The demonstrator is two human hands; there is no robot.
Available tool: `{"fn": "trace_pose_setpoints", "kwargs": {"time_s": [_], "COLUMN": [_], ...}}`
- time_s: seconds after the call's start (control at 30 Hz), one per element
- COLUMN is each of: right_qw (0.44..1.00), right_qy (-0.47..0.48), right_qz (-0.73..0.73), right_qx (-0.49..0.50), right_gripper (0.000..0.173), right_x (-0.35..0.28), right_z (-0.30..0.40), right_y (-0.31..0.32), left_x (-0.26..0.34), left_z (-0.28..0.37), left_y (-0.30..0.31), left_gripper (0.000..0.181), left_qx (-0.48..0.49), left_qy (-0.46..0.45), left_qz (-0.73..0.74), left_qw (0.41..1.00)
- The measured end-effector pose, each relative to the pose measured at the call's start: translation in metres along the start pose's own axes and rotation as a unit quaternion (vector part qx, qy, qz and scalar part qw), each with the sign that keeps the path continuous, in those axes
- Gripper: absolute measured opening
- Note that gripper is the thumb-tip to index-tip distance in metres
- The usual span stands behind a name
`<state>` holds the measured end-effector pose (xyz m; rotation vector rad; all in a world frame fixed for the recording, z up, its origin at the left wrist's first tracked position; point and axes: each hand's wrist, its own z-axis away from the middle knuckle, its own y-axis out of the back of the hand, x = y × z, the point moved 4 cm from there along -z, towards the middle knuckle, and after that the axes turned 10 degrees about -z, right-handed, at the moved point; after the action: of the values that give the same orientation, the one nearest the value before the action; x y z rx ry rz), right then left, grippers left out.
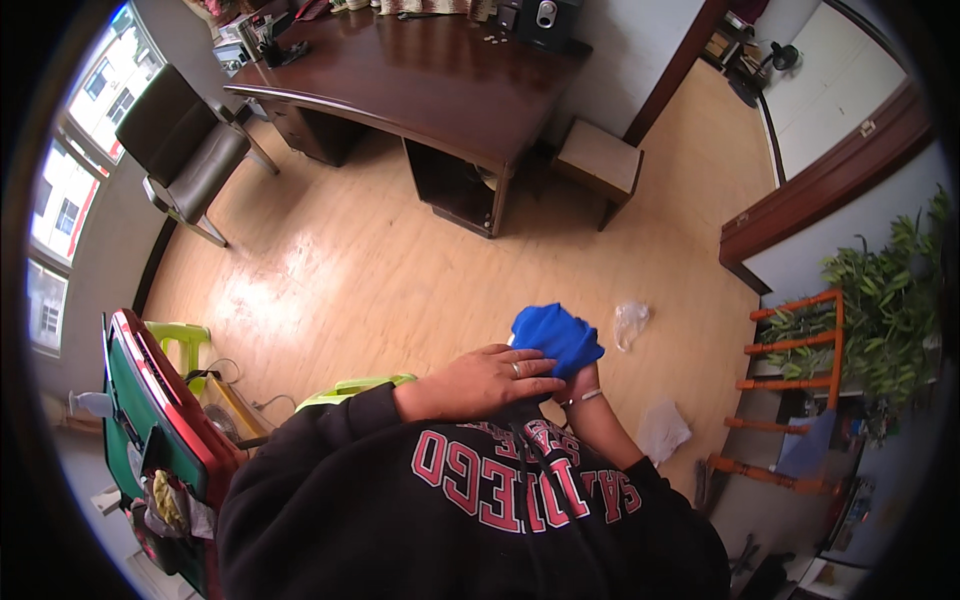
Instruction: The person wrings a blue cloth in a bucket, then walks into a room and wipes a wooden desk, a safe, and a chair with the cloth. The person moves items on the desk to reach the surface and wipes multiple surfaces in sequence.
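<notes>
A bundled blue cloth is held in front of my chest, above the wooden floor. My left hand, with a ring on one finger, lies over the near left side of the cloth with its fingers stretched towards the right. From below and the right, my right hand supports the cloth; a bracelet is on that wrist. Most of the right hand's fingers are hidden behind the cloth. A little of something white shows at the cloth's left edge.
A dark wooden desk stands ahead, with a chair left and a stool right. Clear plastic bags lie on the floor. A red-rimmed green table is at the left; an orange wooden rack and plants are at the right.
</notes>
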<state>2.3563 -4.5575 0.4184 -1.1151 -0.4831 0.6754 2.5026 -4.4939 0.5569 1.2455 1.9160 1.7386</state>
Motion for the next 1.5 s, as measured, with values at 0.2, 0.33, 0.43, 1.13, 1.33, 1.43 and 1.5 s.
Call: {"fn": "trace_pose_setpoints", "kwargs": {"time_s": [0.2, 0.33, 0.43, 1.13, 1.33, 1.43, 1.5], "right_qw": [0.965, 0.848, 0.567, 0.193, 0.185, 0.202, 0.193], "right_qy": [0.123, 0.276, 0.434, 0.307, 0.321, 0.298, 0.318], "right_qz": [0.15, 0.452, 0.7, 0.932, 0.927, 0.927, 0.92], "right_qx": [-0.178, 0.021, -0.031, -0.015, -0.063, -0.105, -0.125], "right_gripper": [0.049, 0.035, 0.015, 0.067, 0.063, 0.06, 0.058], "right_x": [-0.13, -0.202, -0.204, -0.27, -0.361, -0.375, -0.378], "right_z": [-0.108, -0.193, -0.251, -0.571, -0.678, -0.693, -0.677], "right_y": [-0.092, -0.126, -0.153, -0.21, -0.254, -0.261, -0.259], "left_x": [-0.082, -0.129, -0.163, -0.41, -0.42, -0.423, -0.425], "left_z": [-0.046, -0.067, -0.068, -0.084, -0.121, -0.157, -0.181], "left_y": [0.017, 0.036, 0.041, 0.078, 0.07, 0.063, 0.06], "left_gripper": [0.046, 0.039, 0.037, 0.037, 0.039, 0.04, 0.042], "left_qx": [-0.077, -0.032, -0.03, -0.045, -0.092, -0.095, -0.094], "left_qy": [0.146, 0.231, 0.295, 0.434, 0.574, 0.581, 0.571], "left_qz": [0.07, 0.059, 0.053, 0.084, 0.07, 0.141, 0.185], "left_qw": [0.984, 0.971, 0.954, 0.896, 0.811, 0.796, 0.795]}}
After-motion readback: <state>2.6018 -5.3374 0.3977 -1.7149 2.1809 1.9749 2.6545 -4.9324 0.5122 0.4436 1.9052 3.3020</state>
